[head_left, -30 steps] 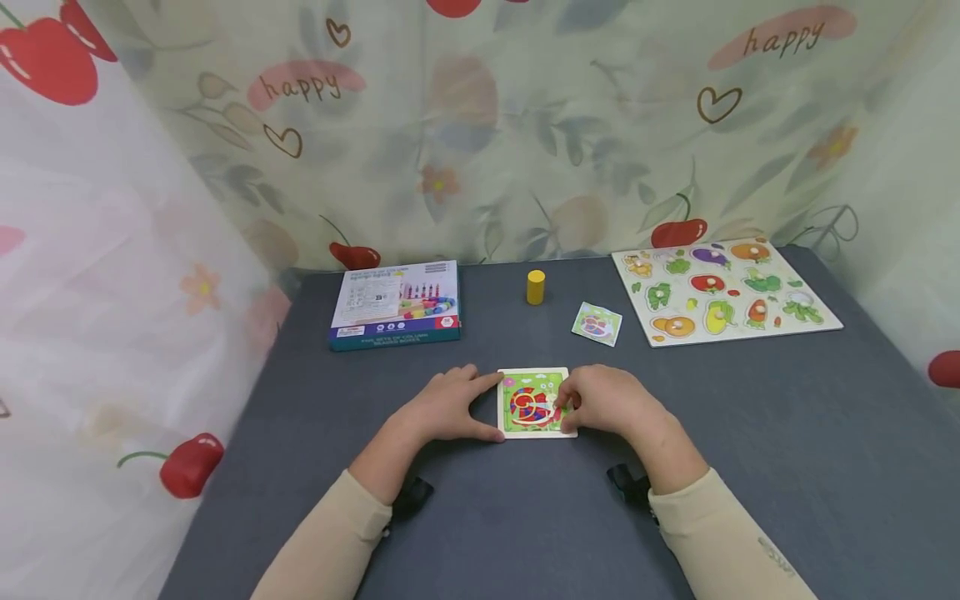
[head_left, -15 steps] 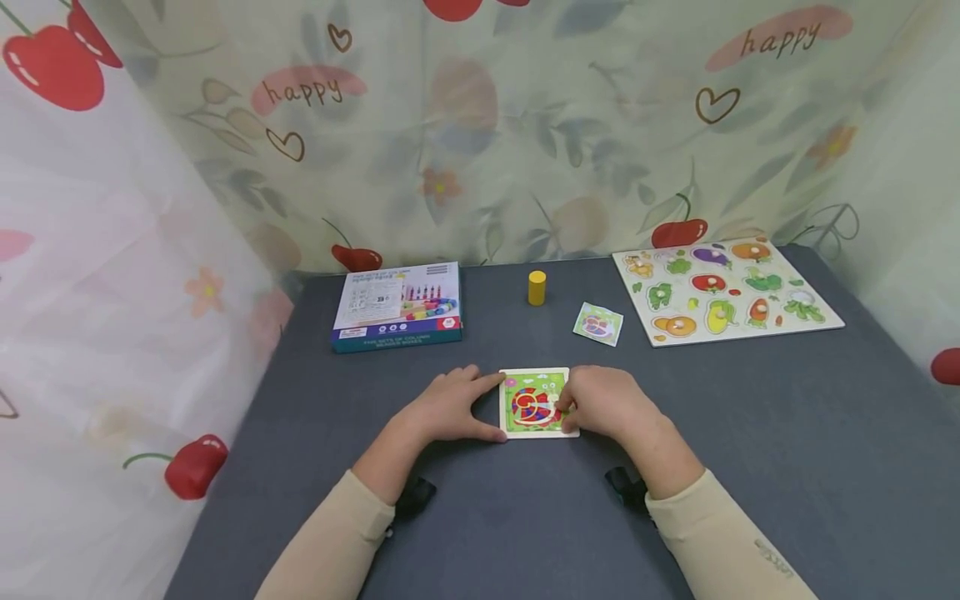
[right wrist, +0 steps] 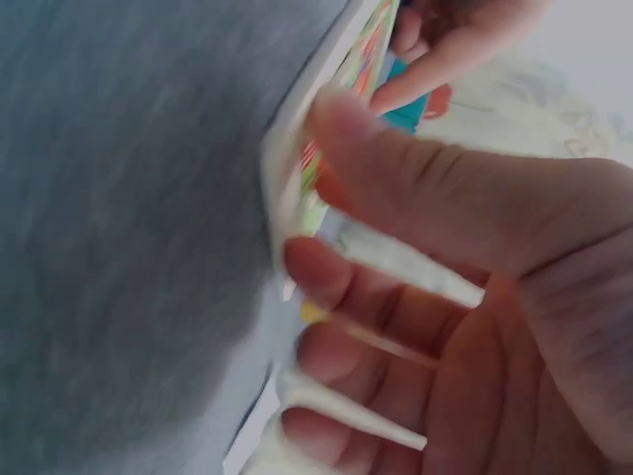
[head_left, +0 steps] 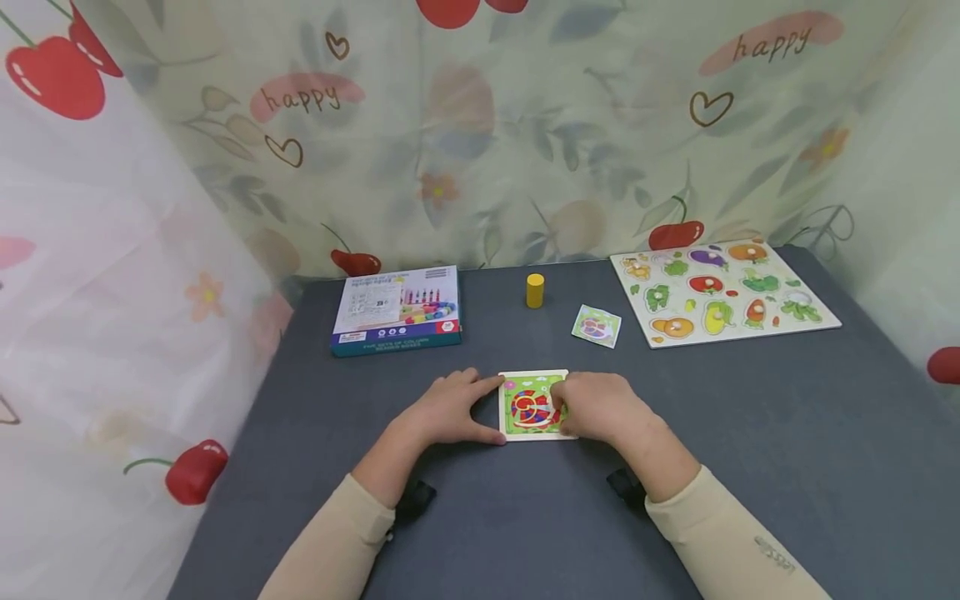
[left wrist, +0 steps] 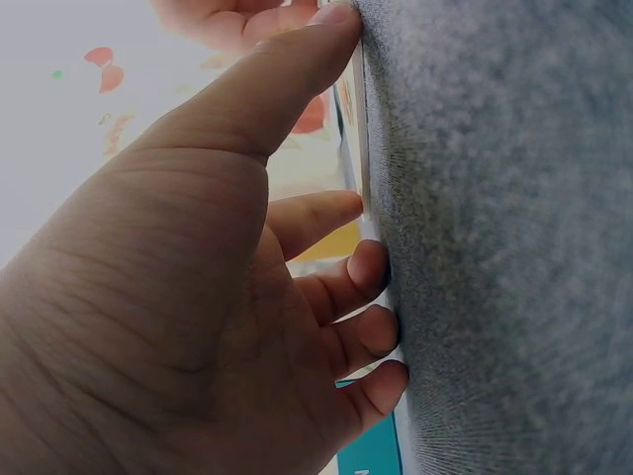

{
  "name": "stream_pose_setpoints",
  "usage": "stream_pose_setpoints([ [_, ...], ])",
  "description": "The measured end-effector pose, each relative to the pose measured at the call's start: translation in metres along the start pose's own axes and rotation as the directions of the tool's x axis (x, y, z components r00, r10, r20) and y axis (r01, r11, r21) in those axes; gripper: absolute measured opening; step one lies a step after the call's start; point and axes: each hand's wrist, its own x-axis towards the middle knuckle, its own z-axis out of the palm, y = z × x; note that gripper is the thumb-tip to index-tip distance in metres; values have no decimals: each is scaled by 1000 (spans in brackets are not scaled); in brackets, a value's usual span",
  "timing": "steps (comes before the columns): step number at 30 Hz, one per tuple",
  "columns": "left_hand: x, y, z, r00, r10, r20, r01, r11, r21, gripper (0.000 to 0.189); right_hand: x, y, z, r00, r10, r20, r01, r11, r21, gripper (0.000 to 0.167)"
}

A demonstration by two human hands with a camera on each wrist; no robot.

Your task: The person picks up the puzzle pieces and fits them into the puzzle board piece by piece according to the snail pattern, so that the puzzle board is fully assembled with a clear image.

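Note:
A small square picture puzzle [head_left: 531, 408] with a pale frame and a red, blue and green picture lies flat on the table in the head view. Along its left side my left hand [head_left: 448, 408] is spread, thumb and index finger nearly straight and touching the two left corners. My right hand [head_left: 603, 407] is at the right side with curled fingers over that edge. In the right wrist view its thumb [right wrist: 366, 148] lies against the pale frame. The right index fingertip is partly hidden behind the thumb, and the hand covers the puzzle's right part.
Behind the hands stand a boxed bead set [head_left: 397, 308], a yellow cylinder [head_left: 535, 291] and a small picture card [head_left: 596, 326]. A large vegetable puzzle board [head_left: 723, 292] lies at the back right. A patterned curtain [head_left: 465, 133] hangs behind the dark table [head_left: 525, 533].
My right hand has turned slightly and its fingers have shifted a little up and left over the puzzle. The left hand and the puzzle have stayed in place.

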Motion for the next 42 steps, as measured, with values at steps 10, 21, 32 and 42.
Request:
stream_pose_setpoints([
  [10, 5, 3, 0, 999, 39, 15, -40, 999, 19, 98, -10, 29, 4, 997, -74, -14, 75, 978, 194, 23],
  [21, 2, 2, -4, 999, 20, 31, -20, 1000, 9, 98, -12, 16, 2, 985, -162, -59, 168, 979, 112, 26],
  [32, 5, 5, -4, 998, 50, 24, -51, 998, 31, 99, -16, 24, 3, 989, -120, -88, 133, 978, 159, 14],
  [42, -1, 4, -4, 999, 40, 25, -41, 999, 9, 98, -15, 32, -5, 973, -188, -135, 211, 961, 179, 23],
])
